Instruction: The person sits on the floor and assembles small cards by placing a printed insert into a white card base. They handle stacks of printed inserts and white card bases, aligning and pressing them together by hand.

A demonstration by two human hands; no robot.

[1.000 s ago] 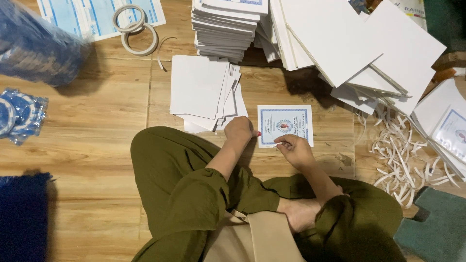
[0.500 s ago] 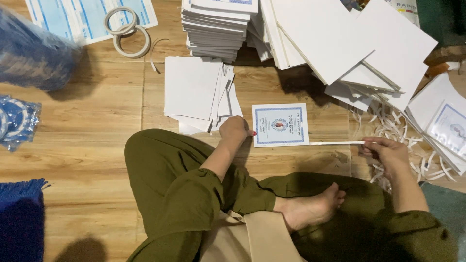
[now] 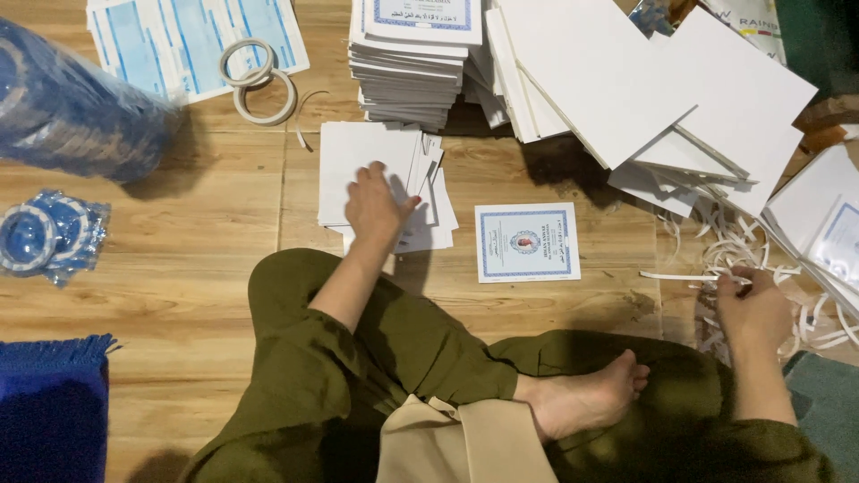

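Observation:
I sit cross-legged on a wooden floor. A small booklet cover with a blue border [image 3: 527,241] lies flat in front of me, untouched. My left hand [image 3: 375,206] rests with spread fingers on a loose stack of white sheets [image 3: 367,161] to the left of it. Off to the right, my right hand [image 3: 756,304] is closed on a thin white paper strip [image 3: 680,276] at the edge of a pile of similar strips [image 3: 752,246].
A tall stack of bordered booklets [image 3: 412,58] and large white boards [image 3: 644,89] stand at the back. Two tape rolls [image 3: 259,80] lie on blue printed sheets [image 3: 179,40]. A blue plastic-wrapped bundle [image 3: 72,107] and packed tape [image 3: 45,237] sit left; a blue rug [image 3: 49,411] lower left.
My left hand left the booklet cover and moved left onto the white sheets. My right hand pulled the strip off the cover's lower edge and carried it right to the strip pile.

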